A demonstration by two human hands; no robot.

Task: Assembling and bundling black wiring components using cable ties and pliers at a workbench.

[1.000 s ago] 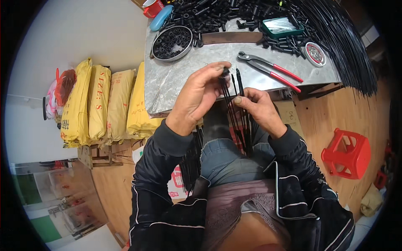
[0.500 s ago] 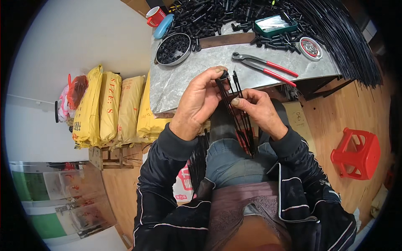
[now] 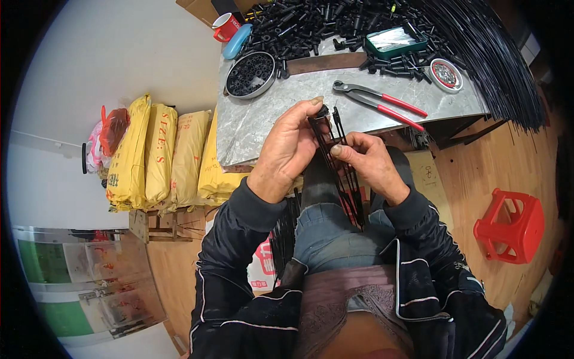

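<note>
Your left hand (image 3: 286, 143) pinches the slim black thin-ribbed frame (image 3: 357, 198) at its far end, above your lap (image 3: 332, 230); your right hand (image 3: 375, 163) pinches midway. Loosen either grip and it could splay or tangle.

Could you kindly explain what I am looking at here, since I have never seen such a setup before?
There is no machine: these are a person's bare hands, seen from above by a wide fisheye camera worn on the head, which bends straight edges near the rim. The left hand and right hand hold thin black rods above the lap. On the grey table lie red-handled pliers, a round bowl of small black parts, a green tray of thin pale pieces, and a heap of black parts. A red stool is on the floor.
</note>
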